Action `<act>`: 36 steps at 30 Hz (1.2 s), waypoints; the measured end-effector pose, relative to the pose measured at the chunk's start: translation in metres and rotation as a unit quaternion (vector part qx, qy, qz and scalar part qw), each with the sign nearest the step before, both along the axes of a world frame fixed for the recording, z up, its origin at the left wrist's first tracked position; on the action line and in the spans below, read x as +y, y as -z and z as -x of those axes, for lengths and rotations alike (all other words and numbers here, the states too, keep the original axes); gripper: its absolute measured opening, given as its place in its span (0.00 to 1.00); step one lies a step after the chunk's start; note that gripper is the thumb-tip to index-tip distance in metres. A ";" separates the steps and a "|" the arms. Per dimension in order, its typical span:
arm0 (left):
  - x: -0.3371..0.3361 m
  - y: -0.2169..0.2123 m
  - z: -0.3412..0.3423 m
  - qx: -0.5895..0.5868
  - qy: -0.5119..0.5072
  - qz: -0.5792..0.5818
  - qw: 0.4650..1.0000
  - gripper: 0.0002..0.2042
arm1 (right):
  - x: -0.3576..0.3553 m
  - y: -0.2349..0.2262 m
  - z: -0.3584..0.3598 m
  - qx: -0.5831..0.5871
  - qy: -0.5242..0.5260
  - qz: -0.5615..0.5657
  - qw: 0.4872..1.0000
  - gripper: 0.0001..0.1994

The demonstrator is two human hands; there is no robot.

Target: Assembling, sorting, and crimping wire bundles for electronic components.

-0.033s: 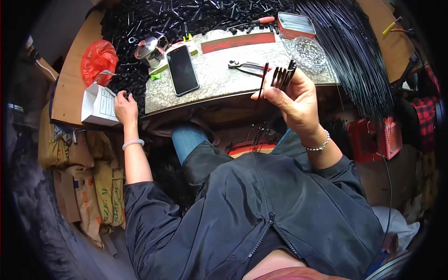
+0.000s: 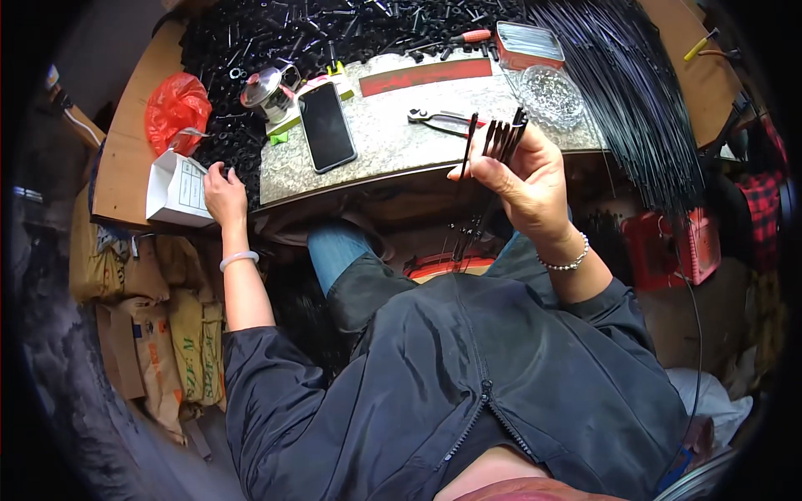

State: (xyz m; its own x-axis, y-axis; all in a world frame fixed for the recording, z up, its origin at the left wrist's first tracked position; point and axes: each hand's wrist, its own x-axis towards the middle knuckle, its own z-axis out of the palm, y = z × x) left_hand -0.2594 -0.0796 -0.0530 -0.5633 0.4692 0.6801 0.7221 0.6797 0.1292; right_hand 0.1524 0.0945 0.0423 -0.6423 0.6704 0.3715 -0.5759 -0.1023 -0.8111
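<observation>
My right hand [image 2: 535,179] is raised over the table's front edge, closed on several thin black rods [image 2: 505,140]. Their upper ends fan out above the fingers and the lower ends hang down before my lap. One rod stands a little apart on the left. At the table's left front, the fingers of my left hand [image 2: 225,196] are curled at the edge of a heap of small black parts [image 2: 238,144]. What they hold is too small and dark to make out. Right beside that hand leans an open white box [image 2: 180,194] with a printed label.
Red-handled pliers [image 2: 443,122], a phone [image 2: 326,125] and a metal pot [image 2: 269,93] rest on the pale work surface. A red plastic bag [image 2: 177,113] lies left. Farther right are a clear bowl [image 2: 551,96], a red tin [image 2: 530,46] and a large sheaf of black rods [image 2: 626,92].
</observation>
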 end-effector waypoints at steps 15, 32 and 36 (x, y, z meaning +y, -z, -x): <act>0.112 -0.163 -0.234 -0.553 0.591 -0.267 0.523 0.12 | -0.010 0.004 0.010 0.041 -0.025 0.037 0.998 0.05; 0.118 -0.152 -0.259 -0.666 0.621 -0.212 0.356 0.14 | -0.011 0.004 0.006 0.010 -0.037 0.037 0.999 0.09; 0.118 -0.153 -0.260 -0.687 0.633 -0.213 0.286 0.14 | -0.012 0.007 0.006 0.025 -0.050 0.036 0.998 0.08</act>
State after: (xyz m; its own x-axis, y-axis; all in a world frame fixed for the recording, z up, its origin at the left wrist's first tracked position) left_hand 0.0005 0.0380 0.0995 0.0011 0.9281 0.3723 -0.5772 -0.3034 0.7582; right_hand 0.1460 0.0825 0.0349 -0.6896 0.6297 0.3576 -0.5995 -0.2195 -0.7697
